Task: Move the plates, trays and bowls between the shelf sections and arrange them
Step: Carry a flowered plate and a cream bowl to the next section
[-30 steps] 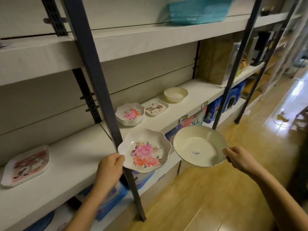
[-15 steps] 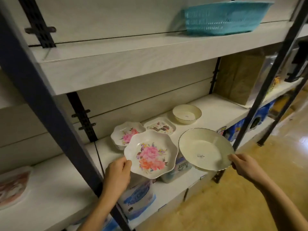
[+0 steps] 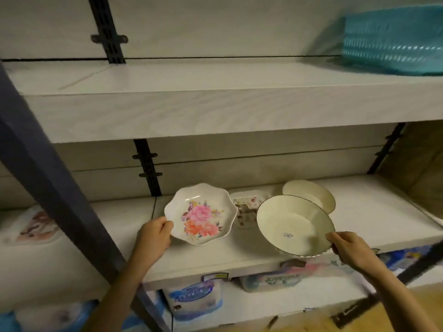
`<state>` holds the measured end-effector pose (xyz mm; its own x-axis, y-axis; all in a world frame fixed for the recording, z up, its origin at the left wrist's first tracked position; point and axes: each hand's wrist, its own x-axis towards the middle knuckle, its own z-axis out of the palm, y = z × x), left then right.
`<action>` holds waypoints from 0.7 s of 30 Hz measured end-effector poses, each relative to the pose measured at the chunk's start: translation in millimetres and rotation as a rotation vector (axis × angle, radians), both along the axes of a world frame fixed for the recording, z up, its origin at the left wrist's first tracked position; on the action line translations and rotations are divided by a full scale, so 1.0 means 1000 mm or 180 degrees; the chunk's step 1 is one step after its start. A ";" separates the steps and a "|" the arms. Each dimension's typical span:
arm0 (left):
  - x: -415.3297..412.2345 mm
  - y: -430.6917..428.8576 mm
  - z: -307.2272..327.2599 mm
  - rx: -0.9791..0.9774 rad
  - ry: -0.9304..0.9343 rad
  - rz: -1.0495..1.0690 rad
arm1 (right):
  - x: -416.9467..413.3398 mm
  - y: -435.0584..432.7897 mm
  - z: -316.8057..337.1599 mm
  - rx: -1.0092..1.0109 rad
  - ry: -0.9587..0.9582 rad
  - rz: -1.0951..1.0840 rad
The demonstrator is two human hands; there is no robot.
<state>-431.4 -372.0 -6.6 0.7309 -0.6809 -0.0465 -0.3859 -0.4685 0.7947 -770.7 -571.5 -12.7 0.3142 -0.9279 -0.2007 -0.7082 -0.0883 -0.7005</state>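
Cream plate (image 3: 292,224), floral plate (image 3: 200,215) tilted toward person.

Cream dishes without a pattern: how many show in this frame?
2. One cream plate is held by its rim in the right hand, above the middle shelf; one cream bowl stands on that shelf just behind it. More may be hidden behind the held plate.

Left grip (image 3: 153,236), right grip (image 3: 352,248) bare; forearms (image 3: 124,281) bare.
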 end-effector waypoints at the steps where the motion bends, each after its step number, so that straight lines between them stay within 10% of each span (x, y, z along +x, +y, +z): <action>1: 0.003 -0.006 -0.003 0.0039 -0.0017 0.0079 | 0.001 -0.011 0.002 -0.0016 0.0021 0.0070; 21: 0.054 -0.087 -0.042 0.1021 0.0006 0.0404 | -0.006 -0.080 -0.015 0.0061 -0.0013 0.0386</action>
